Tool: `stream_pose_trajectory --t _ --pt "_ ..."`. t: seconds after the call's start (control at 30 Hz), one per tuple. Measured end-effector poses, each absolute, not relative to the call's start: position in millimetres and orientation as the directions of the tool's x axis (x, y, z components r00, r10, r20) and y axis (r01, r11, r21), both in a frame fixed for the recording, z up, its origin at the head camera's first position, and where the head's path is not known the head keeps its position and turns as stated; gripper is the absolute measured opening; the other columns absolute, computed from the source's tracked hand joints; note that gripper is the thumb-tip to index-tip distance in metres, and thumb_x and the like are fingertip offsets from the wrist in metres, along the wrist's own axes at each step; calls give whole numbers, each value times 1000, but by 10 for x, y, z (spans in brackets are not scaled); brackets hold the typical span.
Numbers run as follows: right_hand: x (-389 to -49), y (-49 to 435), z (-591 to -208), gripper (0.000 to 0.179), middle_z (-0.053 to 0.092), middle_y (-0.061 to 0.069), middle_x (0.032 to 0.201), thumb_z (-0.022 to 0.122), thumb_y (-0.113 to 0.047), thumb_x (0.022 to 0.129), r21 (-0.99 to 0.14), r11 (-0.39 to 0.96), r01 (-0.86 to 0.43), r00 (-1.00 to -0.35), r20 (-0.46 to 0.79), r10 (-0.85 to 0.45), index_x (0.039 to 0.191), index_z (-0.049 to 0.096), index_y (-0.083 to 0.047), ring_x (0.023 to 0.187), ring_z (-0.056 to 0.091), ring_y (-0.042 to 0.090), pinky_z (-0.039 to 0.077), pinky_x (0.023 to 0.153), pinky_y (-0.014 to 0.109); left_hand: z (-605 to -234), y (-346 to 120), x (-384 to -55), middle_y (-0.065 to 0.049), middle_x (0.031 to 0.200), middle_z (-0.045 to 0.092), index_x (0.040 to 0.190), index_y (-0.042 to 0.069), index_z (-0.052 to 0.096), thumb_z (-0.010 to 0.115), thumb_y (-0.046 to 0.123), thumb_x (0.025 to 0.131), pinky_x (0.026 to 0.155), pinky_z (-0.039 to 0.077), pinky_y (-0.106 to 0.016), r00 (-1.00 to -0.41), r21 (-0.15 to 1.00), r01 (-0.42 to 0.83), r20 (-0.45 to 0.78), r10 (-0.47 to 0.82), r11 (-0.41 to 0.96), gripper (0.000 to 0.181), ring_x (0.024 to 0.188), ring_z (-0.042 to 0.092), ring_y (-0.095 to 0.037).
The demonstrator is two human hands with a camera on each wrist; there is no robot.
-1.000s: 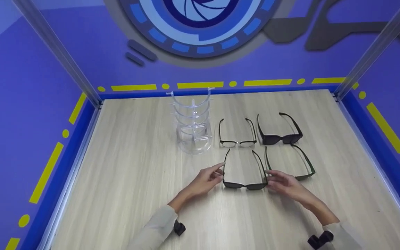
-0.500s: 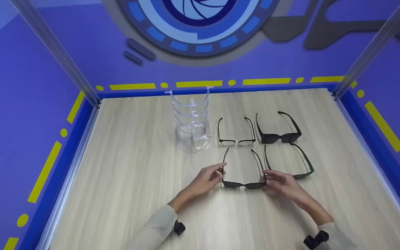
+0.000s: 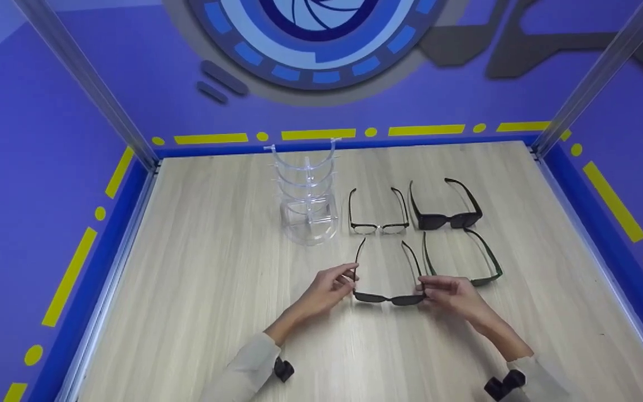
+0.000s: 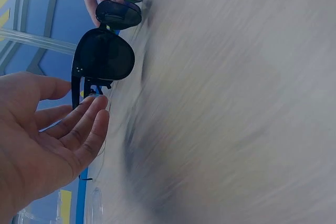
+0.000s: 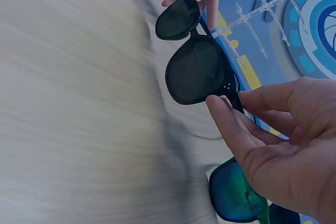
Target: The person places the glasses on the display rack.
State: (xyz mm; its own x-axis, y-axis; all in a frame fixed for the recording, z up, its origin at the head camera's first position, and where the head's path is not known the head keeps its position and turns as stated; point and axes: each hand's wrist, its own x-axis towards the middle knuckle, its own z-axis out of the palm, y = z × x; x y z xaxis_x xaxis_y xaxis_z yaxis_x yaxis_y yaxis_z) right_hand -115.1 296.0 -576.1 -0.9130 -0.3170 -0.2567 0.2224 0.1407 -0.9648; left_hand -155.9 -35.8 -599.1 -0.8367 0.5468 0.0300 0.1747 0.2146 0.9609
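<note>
Black sunglasses (image 3: 388, 299) with dark lenses are held between both hands, temples unfolded and pointing away from me. My left hand (image 3: 326, 290) pinches the left temple close to its hinge, thumb on one side and fingertips on the other in the left wrist view. At the opposite hinge, the right hand (image 3: 458, 298) grips the right temple between thumb and fingers. In the right wrist view both dark lenses (image 5: 197, 69) show, with three small dots at the frame corner. Green-framed sunglasses (image 3: 488, 279) lie just beyond the right hand, which partly covers them.
A clear tiered eyewear stand (image 3: 308, 206) is at the back, left of the glasses. Black half-rim eyeglasses (image 3: 379, 228) and thick black sunglasses (image 3: 449, 221) lie behind the held pair. Blue panels (image 3: 321, 111) wall in the wooden table (image 3: 215, 251).
The held sunglasses and both hands have shifted slightly to the left and a little toward me. The grip stays the same, and the other glasses and the stand have stayed put.
</note>
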Motion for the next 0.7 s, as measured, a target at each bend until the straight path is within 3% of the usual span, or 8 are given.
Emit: stream_pose_trajectory --t 0.1,0.27,0.43,0.5,0.7 --pt "-1144 2937 -5769 51 68 29 126 66 -3 97 -967 120 224 -914 -251 -320 138 47 21 107 73 11 59 97 32 -5988 -385 -1543 -29 122 67 143 -9 50 60 0 99 87 63 -34 -848 973 141 24 529 182 46 107 69 -41" --pt "-1146 2901 -5777 51 69 26 126 67 -3 96 -967 104 232 -908 -254 -333 138 48 20 110 73 13 59 98 30 -5988 -433 -1531 -28 119 69 141 -8 54 62 -2 96 84 58 -17 -872 981 100 7 489 164 46 105 70 -35" --pt "-1155 2849 -5774 49 70 24 125 68 -4 95 -965 107 238 -910 -260 -324 135 52 20 109 73 13 58 96 22 -5986 -511 -1516 -25 118 71 140 -6 55 63 0 95 81 63 -32 -878 984 80 -7 478 161 46 101 71 -24" --pt "-1151 2825 -5790 47 72 21 122 69 -4 95 -965 114 236 -913 -260 -314 133 54 18 107 74 11 58 94 19 -5991 -539 -1507 -26 118 71 140 -7 55 64 0 95 81 63 -32 -878 987 67 -11 478 147 46 100 72 -23" --pt "-1155 2769 -5865 53 72 20 123 69 -3 94 -973 76 216 -904 -229 -361 139 48 17 108 73 13 58 95 21 -6003 -595 -1477 -35 118 67 138 -10 54 69 -2 91 80 58 -15 -888 998 -23 -51 458 66 50 98 72 -19"
